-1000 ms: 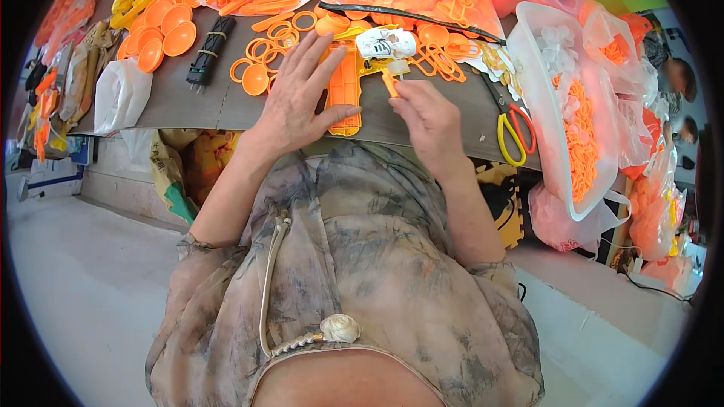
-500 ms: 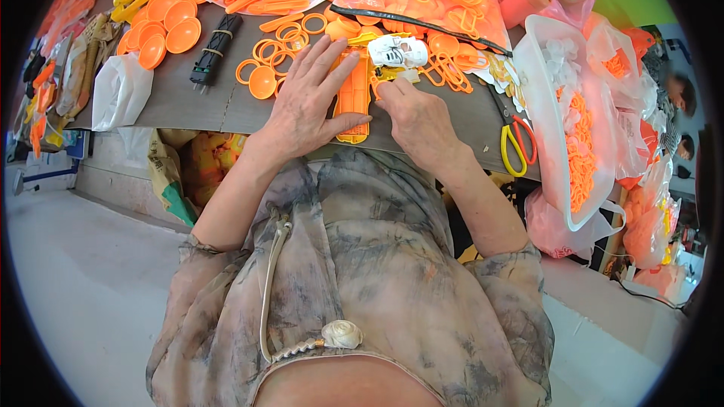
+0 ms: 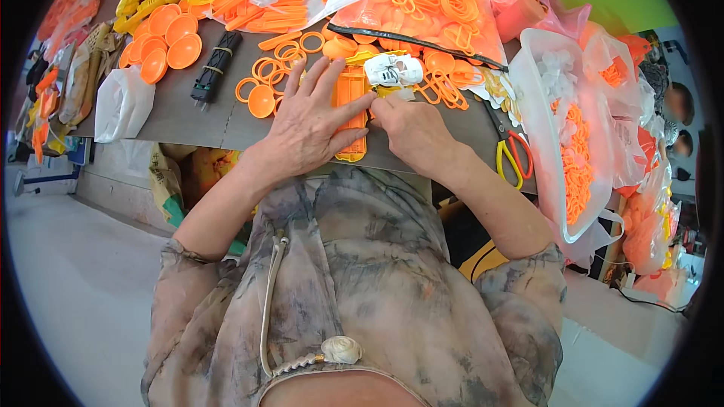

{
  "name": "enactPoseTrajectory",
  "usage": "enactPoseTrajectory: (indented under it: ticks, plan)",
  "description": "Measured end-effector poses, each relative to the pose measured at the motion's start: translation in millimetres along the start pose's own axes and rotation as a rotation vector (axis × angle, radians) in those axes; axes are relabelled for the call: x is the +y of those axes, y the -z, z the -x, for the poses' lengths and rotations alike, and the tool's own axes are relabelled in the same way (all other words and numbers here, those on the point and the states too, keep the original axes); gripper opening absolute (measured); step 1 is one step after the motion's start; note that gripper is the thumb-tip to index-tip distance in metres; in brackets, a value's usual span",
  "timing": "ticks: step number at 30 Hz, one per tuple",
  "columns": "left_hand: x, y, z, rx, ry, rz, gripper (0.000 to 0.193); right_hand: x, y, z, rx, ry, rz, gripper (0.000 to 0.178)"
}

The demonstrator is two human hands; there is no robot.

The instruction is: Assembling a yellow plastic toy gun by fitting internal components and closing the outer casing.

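Note:
My left hand [image 3: 302,124] lies with its fingers stretched across a long orange plastic tray-shaped piece [image 3: 351,148], close to the table's front edge. The index finger of that hand reaches to the fingertips of my right hand [image 3: 418,134]. The right fingers are curled into a pinch beside the tray piece's right edge; what is between them is hidden. Just beyond them lies a white plastic part with dark markings [image 3: 394,70]. Orange rings [image 3: 268,70] and a small orange cup [image 3: 262,102] rest left of my left hand.
Stacked orange cups [image 3: 183,51] and a black banded part [image 3: 216,68] lie at the left. Scissors with red and yellow handles [image 3: 507,166] sit at the right edge, beside a white bin [image 3: 537,139] of orange pieces. A clear bag [image 3: 422,7] of orange parts is at the back.
My left index finger has moved right, to meet the right fingertips. The right hand stays pinched beside the tray piece. The whole view has shifted slightly.

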State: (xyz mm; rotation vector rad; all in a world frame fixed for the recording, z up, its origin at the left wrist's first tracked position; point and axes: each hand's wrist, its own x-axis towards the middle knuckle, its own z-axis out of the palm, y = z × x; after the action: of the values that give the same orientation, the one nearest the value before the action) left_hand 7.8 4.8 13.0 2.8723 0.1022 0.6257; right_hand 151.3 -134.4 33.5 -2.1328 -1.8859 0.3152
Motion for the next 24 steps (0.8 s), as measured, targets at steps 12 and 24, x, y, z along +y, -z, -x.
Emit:
enactPoseTrajectory:
  ticks: [12,24]
  plan:
    - [2.4,-2.3,3.9,0.096,0.021,0.026,0.044,-6.8,-9.3,-1.4,0.029,-0.073,0.062,0.013]
    - [-112.2,52.9,41.7,0.186,0.704,-0.164,0.058,-34.8,-24.3,32.8,0.539,-0.059,-0.151,0.041]
